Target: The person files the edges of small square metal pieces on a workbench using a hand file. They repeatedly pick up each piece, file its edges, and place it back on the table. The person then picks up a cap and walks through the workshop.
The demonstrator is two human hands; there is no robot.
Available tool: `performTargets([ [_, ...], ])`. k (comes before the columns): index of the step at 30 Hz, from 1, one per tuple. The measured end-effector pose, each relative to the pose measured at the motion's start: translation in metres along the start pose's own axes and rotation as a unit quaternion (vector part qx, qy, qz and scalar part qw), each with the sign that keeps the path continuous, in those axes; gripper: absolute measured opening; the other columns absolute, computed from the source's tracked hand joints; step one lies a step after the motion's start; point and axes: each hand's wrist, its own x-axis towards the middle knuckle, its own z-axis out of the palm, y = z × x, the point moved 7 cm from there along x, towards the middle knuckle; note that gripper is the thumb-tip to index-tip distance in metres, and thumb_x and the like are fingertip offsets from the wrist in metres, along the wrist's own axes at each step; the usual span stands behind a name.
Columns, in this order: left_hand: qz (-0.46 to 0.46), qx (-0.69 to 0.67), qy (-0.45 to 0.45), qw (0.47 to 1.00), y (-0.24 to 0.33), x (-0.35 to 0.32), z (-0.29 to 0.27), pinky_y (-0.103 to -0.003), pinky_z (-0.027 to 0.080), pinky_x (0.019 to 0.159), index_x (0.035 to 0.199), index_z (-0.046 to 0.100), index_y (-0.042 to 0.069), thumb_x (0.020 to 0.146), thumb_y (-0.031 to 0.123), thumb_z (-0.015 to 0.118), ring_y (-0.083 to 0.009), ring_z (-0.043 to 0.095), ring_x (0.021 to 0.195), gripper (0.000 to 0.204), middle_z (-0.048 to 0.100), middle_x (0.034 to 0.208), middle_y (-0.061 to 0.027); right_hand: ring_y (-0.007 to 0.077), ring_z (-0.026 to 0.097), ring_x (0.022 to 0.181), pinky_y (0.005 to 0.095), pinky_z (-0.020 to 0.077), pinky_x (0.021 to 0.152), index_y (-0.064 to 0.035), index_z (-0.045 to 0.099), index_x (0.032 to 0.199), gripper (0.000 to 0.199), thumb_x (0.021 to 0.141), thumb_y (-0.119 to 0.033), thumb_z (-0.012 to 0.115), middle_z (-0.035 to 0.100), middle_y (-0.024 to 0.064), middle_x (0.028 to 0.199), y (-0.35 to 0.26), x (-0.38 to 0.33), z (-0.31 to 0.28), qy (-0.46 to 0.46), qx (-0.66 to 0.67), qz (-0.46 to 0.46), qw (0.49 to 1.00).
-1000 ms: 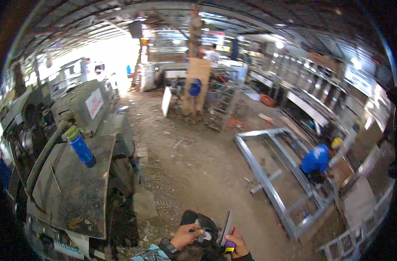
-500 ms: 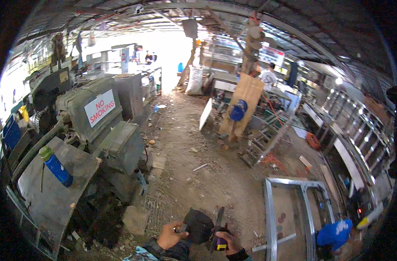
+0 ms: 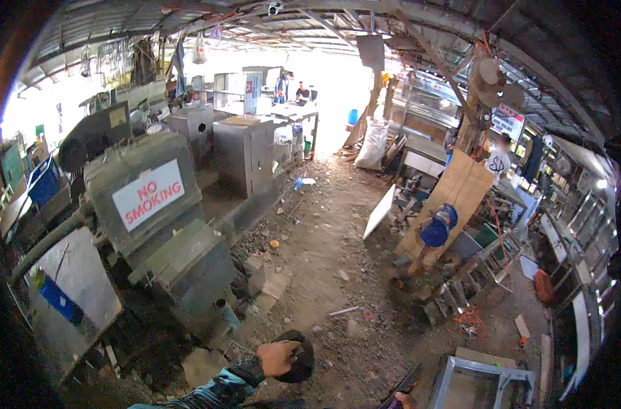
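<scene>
My left hand (image 3: pixel 279 358) is closed on a black, rounded, soft-looking thing (image 3: pixel 301 361) whose kind I cannot make out. The hand hangs over the dirt floor at the lower middle, its forearm in a patterned sleeve. Just inside the lower edge, my right hand (image 3: pixel 403 401) shows only a few fingers, closed by a long dark thing (image 3: pixel 407 383) that points up and to the right. Most of that hand is cut off.
A large green machine (image 3: pixel 143 184) with a sign stands at left, beside a metal plate (image 3: pixel 85 279) holding a blue bottle (image 3: pixel 57 297). A metal frame (image 3: pixel 484 373) lies at lower right. Beyond are a leaning board (image 3: pixel 463 184), a ladder (image 3: pixel 484 283), an orange cord (image 3: pixel 470 322) and a person (image 3: pixel 498 161).
My view has turned left, so the surroundings sit further right. My hands have moved apart; the right one has slid mostly out at the lower edge. The person in blue has left the view.
</scene>
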Motion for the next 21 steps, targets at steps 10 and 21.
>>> performTargets([
  [10,0.095,0.089,0.044,0.991,-0.009,0.300,-0.049,-0.049,0.060,0.071,0.137,0.061,0.020,0.080,0.012,0.069,-0.0392,0.073,0.089,0.058,0.068,0.125,-0.0122,0.0185,0.060,0.056,0.0317,0.0479,0.047,-0.0057,0.074,0.097,0.026,0.099,-0.031,0.068,0.067,0.0065,0.070,-0.077,0.277,0.103,-0.053,-0.032,0.004,0.998],
  [21,0.127,0.137,0.147,0.971,-0.033,0.587,-0.120,-0.041,0.061,0.069,0.129,0.071,0.025,0.076,0.005,0.069,-0.0299,0.073,0.095,0.057,0.062,0.131,-0.0056,0.0214,0.067,0.061,0.0360,0.0538,0.051,-0.0045,0.075,0.098,0.030,0.092,-0.034,0.074,0.070,0.0080,0.070,-0.201,0.600,0.272,-0.214,-0.033,0.073,0.973],
])
